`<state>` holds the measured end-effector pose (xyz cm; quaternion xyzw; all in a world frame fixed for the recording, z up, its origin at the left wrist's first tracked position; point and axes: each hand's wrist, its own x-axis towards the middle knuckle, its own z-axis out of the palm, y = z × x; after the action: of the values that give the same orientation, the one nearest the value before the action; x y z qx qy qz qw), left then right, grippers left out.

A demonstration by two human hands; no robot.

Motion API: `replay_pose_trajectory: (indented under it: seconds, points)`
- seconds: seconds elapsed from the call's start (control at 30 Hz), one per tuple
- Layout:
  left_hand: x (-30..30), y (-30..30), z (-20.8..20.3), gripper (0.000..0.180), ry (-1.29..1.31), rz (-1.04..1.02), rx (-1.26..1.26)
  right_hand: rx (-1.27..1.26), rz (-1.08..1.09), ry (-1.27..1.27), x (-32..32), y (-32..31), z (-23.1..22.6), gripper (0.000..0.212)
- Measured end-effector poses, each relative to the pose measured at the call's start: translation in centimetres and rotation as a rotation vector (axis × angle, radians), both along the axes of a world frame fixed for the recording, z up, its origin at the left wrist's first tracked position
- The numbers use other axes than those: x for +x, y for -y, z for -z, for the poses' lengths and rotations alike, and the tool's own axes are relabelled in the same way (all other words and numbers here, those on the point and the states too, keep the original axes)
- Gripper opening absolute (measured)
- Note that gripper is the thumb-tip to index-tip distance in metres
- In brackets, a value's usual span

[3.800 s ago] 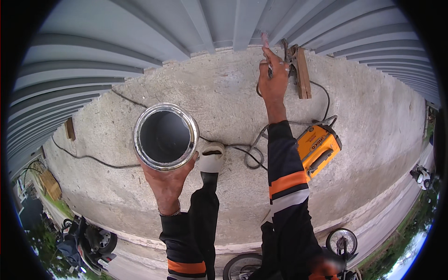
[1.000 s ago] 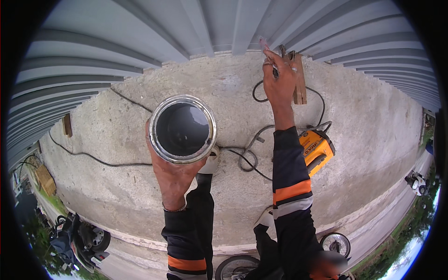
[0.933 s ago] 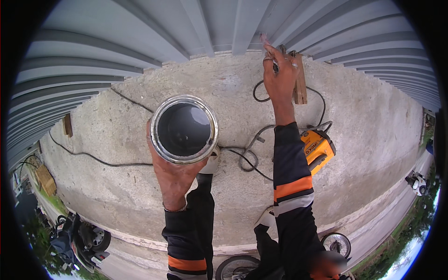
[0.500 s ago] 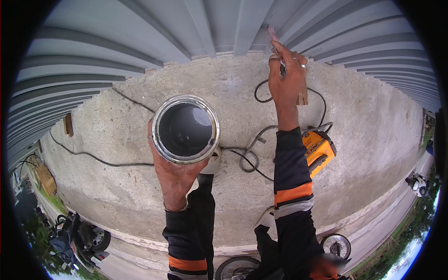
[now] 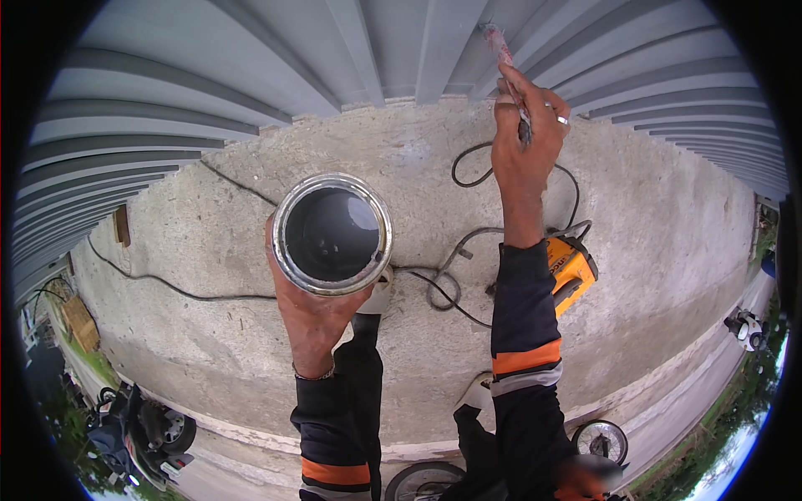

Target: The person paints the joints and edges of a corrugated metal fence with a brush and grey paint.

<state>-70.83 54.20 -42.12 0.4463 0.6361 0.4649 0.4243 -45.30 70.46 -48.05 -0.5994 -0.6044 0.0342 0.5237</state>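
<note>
My left hand is closed around an open round can, held upright over the ground with its mouth facing up. Grey paint lies inside it. Out by the wall, my right hand grips a slim paintbrush between thumb and fingers. Pinkish-white smears mark the brush, and its tip meets the grey ribbed metal wall beside a rib. The fingers partly hide the brush's handle.
On the concrete floor, a yellow-orange machine sits beside my right forearm. Black cable runs across the floor and loops near it. Motorcycles stand behind at lower left and elsewhere near the road.
My right hand has shifted slightly right, and the brush tip has moved up along the wall. The left hand and the can are nearly still.
</note>
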Motion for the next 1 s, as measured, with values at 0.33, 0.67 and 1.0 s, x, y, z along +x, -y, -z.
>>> replay_pose_trajectory:
  seconds: [0.33,0.67,1.0]
  points:
    - [-0.2,0.0,-0.1,0.125,0.013,0.015,-0.12,-0.044,0.006,0.035,0.8,-0.9,-1.9,0.033]
    - [0.0,-0.2,-0.4,0.122,-0.038,0.036,-0.126,-0.012,-0.033,0.009,1.6,-1.7,-2.6,0.034]
    - [0.2,-0.3,-0.2,0.122,0.005,0.044,-0.103,-0.053,0.01,0.051,1.1,-1.1,-3.0,0.032]
